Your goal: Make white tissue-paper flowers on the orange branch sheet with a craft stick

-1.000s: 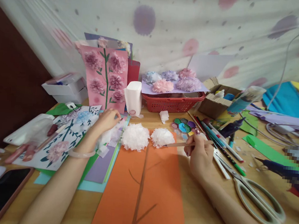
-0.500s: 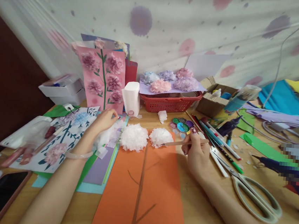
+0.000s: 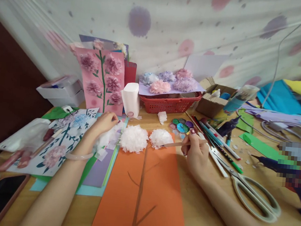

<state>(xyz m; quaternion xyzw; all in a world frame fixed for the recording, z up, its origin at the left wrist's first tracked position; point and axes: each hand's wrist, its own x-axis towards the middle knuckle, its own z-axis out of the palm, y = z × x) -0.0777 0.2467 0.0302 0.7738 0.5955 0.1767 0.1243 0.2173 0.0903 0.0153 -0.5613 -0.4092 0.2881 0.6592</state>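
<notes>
Our right grip (image 3: 197,154) pinches a slim brown stick (image 3: 172,144), perhaps a brush, its tip at the smaller white paper flower (image 3: 161,138) by the top of the orange card (image 3: 164,185) on our worktop (image 3: 202,214). Our left grip (image 3: 107,121) is near pale scraps (image 3: 101,154); we cannot tell whether it holds anything.

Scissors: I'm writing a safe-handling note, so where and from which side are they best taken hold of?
Probably by the pale handle loops of the scissors, coming from the near right. They appear to lie flat, with the large loops toward the person's right, while the blades point away and leftward, close beside a green-tipped pen and a white strip.
</notes>
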